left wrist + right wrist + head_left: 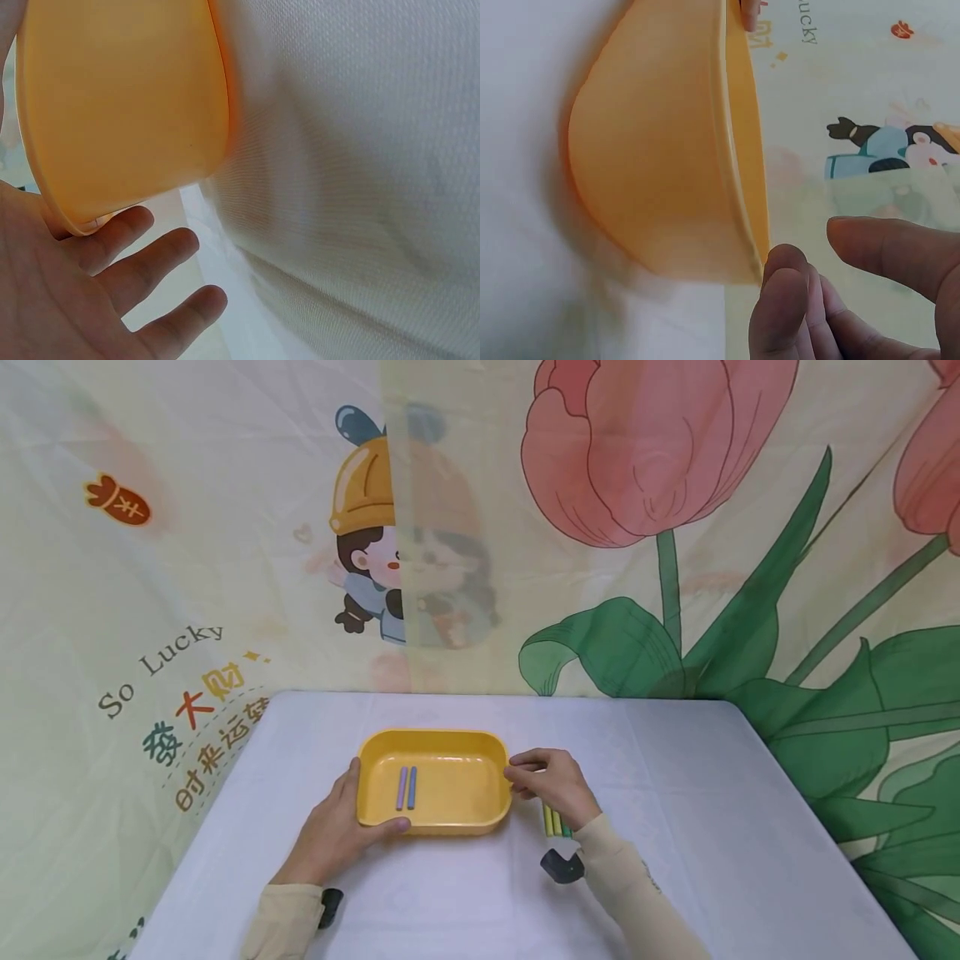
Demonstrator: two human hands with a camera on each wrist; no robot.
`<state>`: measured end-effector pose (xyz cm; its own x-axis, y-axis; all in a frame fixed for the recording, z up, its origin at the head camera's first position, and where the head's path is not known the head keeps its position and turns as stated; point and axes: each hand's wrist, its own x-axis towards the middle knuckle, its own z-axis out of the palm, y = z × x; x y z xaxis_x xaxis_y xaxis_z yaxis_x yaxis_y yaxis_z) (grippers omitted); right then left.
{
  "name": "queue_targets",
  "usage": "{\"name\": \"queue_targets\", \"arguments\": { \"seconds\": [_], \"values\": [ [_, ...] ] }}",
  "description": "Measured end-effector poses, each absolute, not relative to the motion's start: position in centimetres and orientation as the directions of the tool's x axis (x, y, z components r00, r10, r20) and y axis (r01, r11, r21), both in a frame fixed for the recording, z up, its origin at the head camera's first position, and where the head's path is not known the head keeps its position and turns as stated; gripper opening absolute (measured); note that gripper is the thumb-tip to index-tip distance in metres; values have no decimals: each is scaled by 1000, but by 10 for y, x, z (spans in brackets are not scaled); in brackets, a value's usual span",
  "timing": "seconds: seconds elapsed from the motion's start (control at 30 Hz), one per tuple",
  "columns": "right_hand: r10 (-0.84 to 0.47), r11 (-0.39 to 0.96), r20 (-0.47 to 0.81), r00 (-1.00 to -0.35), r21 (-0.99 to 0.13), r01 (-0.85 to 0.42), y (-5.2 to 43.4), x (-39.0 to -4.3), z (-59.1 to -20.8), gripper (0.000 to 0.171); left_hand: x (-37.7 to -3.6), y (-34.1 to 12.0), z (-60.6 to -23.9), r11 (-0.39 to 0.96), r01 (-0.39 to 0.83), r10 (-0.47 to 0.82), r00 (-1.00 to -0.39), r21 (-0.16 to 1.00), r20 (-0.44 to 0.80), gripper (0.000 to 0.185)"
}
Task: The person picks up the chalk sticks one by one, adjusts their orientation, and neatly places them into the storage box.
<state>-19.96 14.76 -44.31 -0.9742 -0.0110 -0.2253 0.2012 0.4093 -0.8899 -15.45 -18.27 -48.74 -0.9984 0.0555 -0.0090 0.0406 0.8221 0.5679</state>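
Left hand (337, 822) holds tray (461, 785); right hand (557, 781) alongside.

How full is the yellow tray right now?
Mostly empty: in the yellow tray lie only a purple stick and a blue stick; the rest of its floor shows bare.

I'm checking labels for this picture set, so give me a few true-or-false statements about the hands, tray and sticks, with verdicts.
1. The yellow tray holds a purple stick and a blue stick. True.
2. The purple stick lies right of the blue one. False: it lies left.
3. The left hand and right hand are at opposite ends of the tray. True.
4. Every stick is in the tray. False: a yellow stick and a green stick lie outside.
5. The left hand is apart from the tray. False: it touches it.
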Motion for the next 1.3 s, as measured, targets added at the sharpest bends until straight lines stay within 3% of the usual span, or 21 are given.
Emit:
{"name": "queue_targets", "arguments": {
  "seconds": [1.0,1.3],
  "values": [
    [204,539,-204,-957,-793,284,244,-173,-477,36,-155,-181,-490,820,0,33,-998,572,-48,143],
    [175,618,-221,-959,-734,282,254,-170,-493,35,-155,-181,-492,813,-5,29,-998,582,-49,142]
  ]
}}
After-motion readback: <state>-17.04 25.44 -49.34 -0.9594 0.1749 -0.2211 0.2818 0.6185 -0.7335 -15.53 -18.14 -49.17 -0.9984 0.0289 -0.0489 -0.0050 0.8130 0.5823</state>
